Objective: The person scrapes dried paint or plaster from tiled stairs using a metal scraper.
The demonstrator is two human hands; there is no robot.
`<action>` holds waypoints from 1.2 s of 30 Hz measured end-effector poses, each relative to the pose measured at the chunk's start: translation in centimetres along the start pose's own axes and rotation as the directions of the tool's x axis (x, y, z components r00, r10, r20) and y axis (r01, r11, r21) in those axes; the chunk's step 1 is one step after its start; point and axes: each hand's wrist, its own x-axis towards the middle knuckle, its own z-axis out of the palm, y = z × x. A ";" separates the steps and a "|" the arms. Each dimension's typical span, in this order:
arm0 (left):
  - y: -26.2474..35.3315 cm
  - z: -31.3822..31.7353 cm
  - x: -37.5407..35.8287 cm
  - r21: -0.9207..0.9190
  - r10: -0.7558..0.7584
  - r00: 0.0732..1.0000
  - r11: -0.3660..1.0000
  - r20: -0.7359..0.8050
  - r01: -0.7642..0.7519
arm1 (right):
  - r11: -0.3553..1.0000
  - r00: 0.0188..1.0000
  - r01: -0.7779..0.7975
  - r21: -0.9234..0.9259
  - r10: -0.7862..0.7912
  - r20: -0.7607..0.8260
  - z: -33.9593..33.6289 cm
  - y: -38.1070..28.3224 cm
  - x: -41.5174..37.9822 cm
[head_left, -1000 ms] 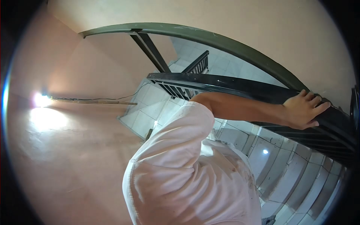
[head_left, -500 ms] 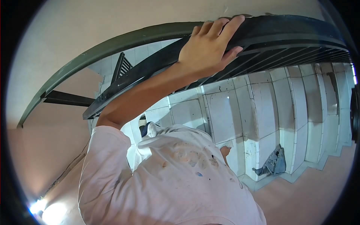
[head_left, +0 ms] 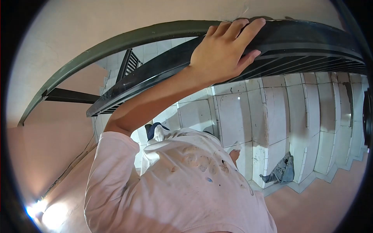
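My left hand lies over the wide dark metal handrail. Its fingers reach across the top to the far edge, and the thumb rests along the near side. Much lower, my right hand shows only in part beyond the stained white shirt. A small whitish thing sticks up from that hand, too little of it visible to name. White tiled stairs lie beneath, and a crumpled grey-blue cloth rests on one step near the wall side.
Dark balusters run below the handrail. A second curved rail bends down at the left, joined by a dark crossbar. Steps continue to the right, bordered by a pinkish wall. A bright lamp glows at lower left.
My left hand appears slightly further right along the handrail, while the whole view has also shifted a little. The whitish thing at my right hand now points more upward.
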 end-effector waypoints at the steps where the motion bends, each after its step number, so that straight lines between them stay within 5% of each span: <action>1: 0.0 0.0 -0.1 0.053 0.025 1.000 0.998 0.007 -0.025 | 0.999 0.998 0.052 -0.015 -0.053 -0.022 0.0 0.3 -0.1; 2: 0.0 0.0 0.0 0.105 0.051 0.999 0.993 0.014 -0.053 | 0.950 0.950 -0.257 0.180 0.214 0.226 -1.1 -2.0 0.4; 3: 0.0 0.0 0.1 0.098 0.053 0.998 0.994 0.017 -0.054 | 0.774 0.777 -0.567 0.282 0.390 0.494 -2.2 -4.0 1.2; 4: -0.1 0.0 0.1 0.084 0.043 0.999 0.995 0.015 -0.044 | 0.769 0.776 -0.573 0.284 0.397 0.490 -1.1 0.2 3.6; 5: -0.1 0.1 0.1 0.068 0.034 0.999 0.997 0.013 -0.035 | 0.946 0.949 -0.220 0.239 0.150 0.279 1.4 3.7 5.7; 6: -0.2 0.2 0.1 0.046 0.029 1.000 0.998 0.007 -0.030 | 0.983 0.983 0.152 0.106 -0.162 0.087 5.3 5.3 7.5; 7: -0.1 0.1 0.2 0.039 0.040 0.999 0.998 0.006 -0.040 | 0.983 0.985 0.147 0.113 -0.156 0.078 1.9 2.2 6.4; 9: -0.1 -0.2 0.3 -0.046 0.009 1.000 0.999 0.010 -0.008 | 0.948 0.907 -0.210 0.238 0.098 0.409 -2.3 -8.7 0.9; 11: 0.0 -0.6 0.7 -0.083 0.030 0.999 0.996 0.034 -0.027 | 0.921 0.896 -0.249 0.299 0.101 0.432 -0.8 -8.8 1.3; 13: 0.8 -1.2 1.3 -0.033 -0.048 0.990 0.998 0.131 0.052 | 0.975 0.891 0.195 0.110 -0.223 0.394 3.4 -5.5 3.6; 14: 1.0 -1.3 1.5 0.016 -0.063 0.981 0.998 0.182 0.061 | 0.975 0.898 0.222 -0.005 -0.203 0.390 2.5 -7.9 2.6; 18: 1.8 -0.8 2.6 0.166 -0.106 0.964 0.984 0.244 0.066 | 0.956 0.912 0.244 -0.163 -0.170 0.373 -0.5 -16.5 -0.5; 22: 2.0 0.5 2.8 0.101 -0.100 0.977 0.992 0.189 0.082 | 0.955 0.923 0.242 -0.173 -0.172 0.343 -1.2 -22.4 0.2; 24: 2.5 0.3 2.9 0.087 -0.230 0.954 0.972 0.192 0.217 | 0.953 0.928 0.259 -0.156 -0.201 0.313 -1.0 -24.3 1.9; 36: 2.0 -0.3 2.1 0.041 -0.358 0.900 0.932 0.248 0.359 | 0.934 0.905 0.232 -0.273 -0.105 0.412 1.4 -32.9 12.2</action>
